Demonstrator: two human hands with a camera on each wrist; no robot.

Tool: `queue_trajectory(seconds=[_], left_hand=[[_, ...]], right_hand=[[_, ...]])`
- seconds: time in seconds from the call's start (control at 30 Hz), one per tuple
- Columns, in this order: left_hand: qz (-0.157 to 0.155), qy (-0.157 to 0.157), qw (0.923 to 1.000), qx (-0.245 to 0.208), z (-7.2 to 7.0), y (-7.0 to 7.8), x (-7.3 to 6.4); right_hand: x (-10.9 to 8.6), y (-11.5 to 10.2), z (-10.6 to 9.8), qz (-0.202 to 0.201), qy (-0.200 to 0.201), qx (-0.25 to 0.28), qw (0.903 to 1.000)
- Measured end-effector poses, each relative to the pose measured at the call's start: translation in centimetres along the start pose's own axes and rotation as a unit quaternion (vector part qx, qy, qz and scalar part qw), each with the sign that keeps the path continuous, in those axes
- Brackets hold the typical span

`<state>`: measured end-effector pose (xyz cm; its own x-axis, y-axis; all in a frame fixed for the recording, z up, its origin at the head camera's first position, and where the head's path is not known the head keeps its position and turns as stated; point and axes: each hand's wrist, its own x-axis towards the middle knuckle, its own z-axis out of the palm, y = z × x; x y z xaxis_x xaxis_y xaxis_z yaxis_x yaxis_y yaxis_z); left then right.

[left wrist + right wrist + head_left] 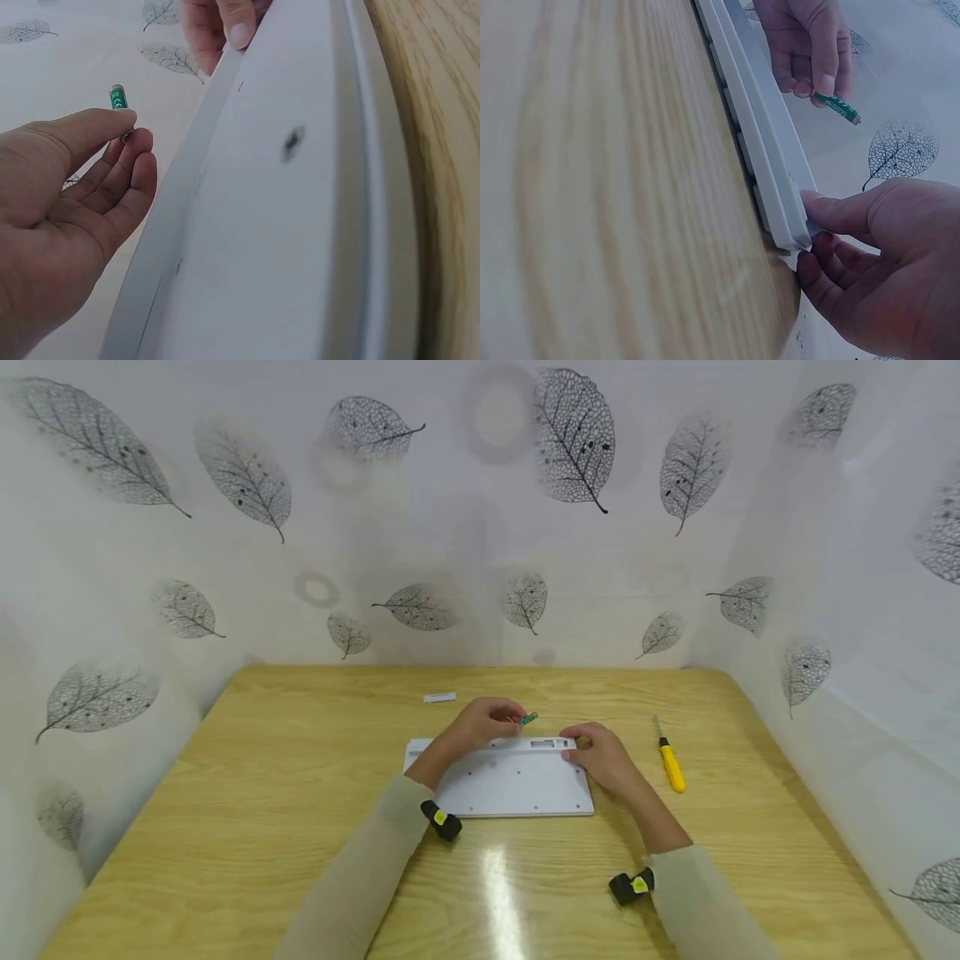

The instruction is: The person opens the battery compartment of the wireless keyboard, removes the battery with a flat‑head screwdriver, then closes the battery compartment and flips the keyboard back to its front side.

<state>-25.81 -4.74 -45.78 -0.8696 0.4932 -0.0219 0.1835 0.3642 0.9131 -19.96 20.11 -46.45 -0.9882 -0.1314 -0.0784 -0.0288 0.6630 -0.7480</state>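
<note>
A white keyboard lies with its keys facing down on the wooden table. Near its right end, the battery slot in the raised back strip shows uncovered. My left hand is over the keyboard's far edge and pinches a small green battery between thumb and fingers, one end sticking out. At the keyboard's far right corner, my right hand grips the edge, thumb on the upturned underside and fingers round the end.
A small white strip-like cover lies on the table beyond the keyboard. To the right of my right hand lies a screwdriver with a yellow handle. Leaf-patterned cloth hangs behind the table and along both sides.
</note>
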Motion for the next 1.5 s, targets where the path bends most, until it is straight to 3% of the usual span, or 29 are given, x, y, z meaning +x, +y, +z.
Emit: queue_trajectory(seconds=[0.2, 0.43, 0.77, 1.1, 1.5], left_hand=[[0.004, 0.021, 0.9997, 0.006, -1.4, -1.1, -0.6], [-0.014, 0.034, 0.9991, 0.020, -4.6, -1.4, -1.5], [-0.041, 0.029, 0.9941, 0.096, -8.0, -3.5, -1.9], [-0.052, 0.024, 0.9879, 0.144, -10.0, -5.3, -2.2], [-0.066, 0.006, 0.9777, 0.199, -11.2, -6.0, -1.8]], right_hand=[[-0.3, 0.4, 0.3, -0.002, -0.002, 0.011, 0.9999], [-0.3, 0.3, 0.3, -0.004, 0.007, 0.010, 0.9999], [-0.2, 0.0, 0.4, 0.000, 0.003, 0.006, 1.0000], [-0.2, -0.1, 0.3, 0.003, 0.006, 0.005, 1.0000], [-0.2, 0.0, 0.3, 0.008, 0.005, 0.010, 0.9999]])
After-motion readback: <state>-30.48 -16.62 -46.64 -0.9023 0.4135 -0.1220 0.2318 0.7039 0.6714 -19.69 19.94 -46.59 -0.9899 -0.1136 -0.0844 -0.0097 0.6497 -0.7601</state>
